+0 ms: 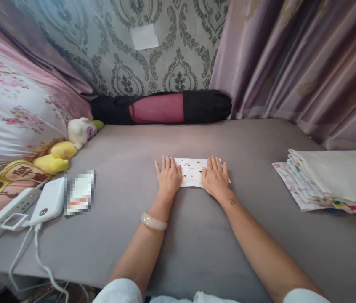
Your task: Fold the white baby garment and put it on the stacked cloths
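Observation:
A small folded white cloth [191,173] with little printed figures lies flat on the grey bed sheet [184,235], in the middle of the head view. My left hand [169,176] rests palm down on its left end, fingers stretched forward. On the right end my right hand [215,176] presses flat in the same way, fingers extended. The cloth's middle shows between the two hands; both its ends are partly covered by them. A pale bangle [154,221] sits on my left wrist.
Folded cloths [332,181] are stacked at the right. At the left lie a power strip [6,219], a white power bank [48,200] with cables, a blurred-out item [81,193] and plush toys [51,162]. A black and maroon roll bag [159,108] lies along the wall.

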Demonstrator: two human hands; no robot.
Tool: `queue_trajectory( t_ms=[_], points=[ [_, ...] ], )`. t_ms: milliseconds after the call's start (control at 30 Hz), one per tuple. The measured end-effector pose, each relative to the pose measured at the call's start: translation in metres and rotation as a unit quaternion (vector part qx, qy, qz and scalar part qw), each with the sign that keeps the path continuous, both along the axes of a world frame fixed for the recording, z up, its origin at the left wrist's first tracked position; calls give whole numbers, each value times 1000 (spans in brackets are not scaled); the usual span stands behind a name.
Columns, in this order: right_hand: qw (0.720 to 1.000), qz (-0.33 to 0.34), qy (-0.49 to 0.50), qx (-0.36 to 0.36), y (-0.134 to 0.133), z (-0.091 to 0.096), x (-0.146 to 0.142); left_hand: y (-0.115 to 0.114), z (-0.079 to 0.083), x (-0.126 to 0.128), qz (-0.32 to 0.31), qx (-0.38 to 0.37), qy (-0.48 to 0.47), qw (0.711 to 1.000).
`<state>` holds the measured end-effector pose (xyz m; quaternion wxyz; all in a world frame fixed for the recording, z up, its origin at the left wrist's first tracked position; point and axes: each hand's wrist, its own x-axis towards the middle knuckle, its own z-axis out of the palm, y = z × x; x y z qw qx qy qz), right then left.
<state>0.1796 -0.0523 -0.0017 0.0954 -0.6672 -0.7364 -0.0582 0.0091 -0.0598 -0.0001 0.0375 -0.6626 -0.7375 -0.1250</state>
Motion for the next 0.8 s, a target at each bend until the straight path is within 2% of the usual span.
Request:
queue_trajectory(
  t_ms=[233, 367, 500, 667, 800],
  points=[
    [999, -7, -13, -30, 1, -3, 0, 2, -5, -2, 3, -27, -9, 1000],
    [999, -11, -4, -33, 2, 2, 2, 2, -3, -3, 5, -15, -20, 1000],
    [998, -53, 5, -15, 6, 7, 10, 2, 1, -8, 30, 20, -29, 999],
    [995, -81, 21, -61, 9, 4, 19, 3, 1, -11, 46, -55, -60, 996],
    [994, -84, 23, -71, 9, 3, 18, 4, 1, -10, 47, -67, -90, 993]
  ],
)
